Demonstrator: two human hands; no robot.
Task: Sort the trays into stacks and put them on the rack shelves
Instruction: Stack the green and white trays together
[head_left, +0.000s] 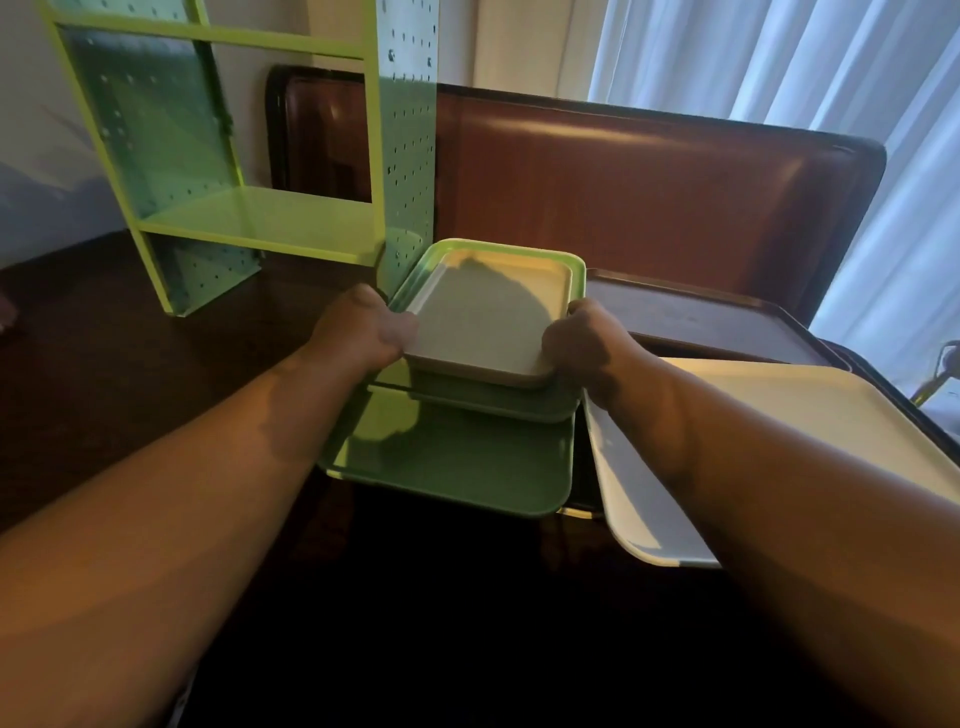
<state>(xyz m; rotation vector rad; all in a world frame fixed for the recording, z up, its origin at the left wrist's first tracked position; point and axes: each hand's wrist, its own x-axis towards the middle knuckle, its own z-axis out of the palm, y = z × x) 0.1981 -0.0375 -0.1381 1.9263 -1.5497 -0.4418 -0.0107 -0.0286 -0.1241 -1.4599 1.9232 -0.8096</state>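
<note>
- Rack (218, 156) first, the biggest thing here: one green rack at the back left of the table (130, 374), with two shelves showing, the lower shelf (270, 218) bare and the nearer target.
- One big brown tray (691, 317) lies flat at the right, behind one big white tray (753, 400) that passes under my right forearm.
- One big green tray (457, 457) sits right in front of me, under what I'm lifting.
- One mid-size green tray (498, 402), held just above that big one, its rim showing round the top tray.
- One small white tray (493, 317) nested on top. Five trays I can count; more may be hidden.
- Left hand (363, 330) clamped on the left edge of the pair, right hand (582, 343) clamped on the right edge, fingers curled under.
- My call: this pair isn't matched, so I'd keep it level, thumbs pinning the white one so it can't slide.
- Then swing left, clear the rack's post, and set it down flat, not dropped.
</note>
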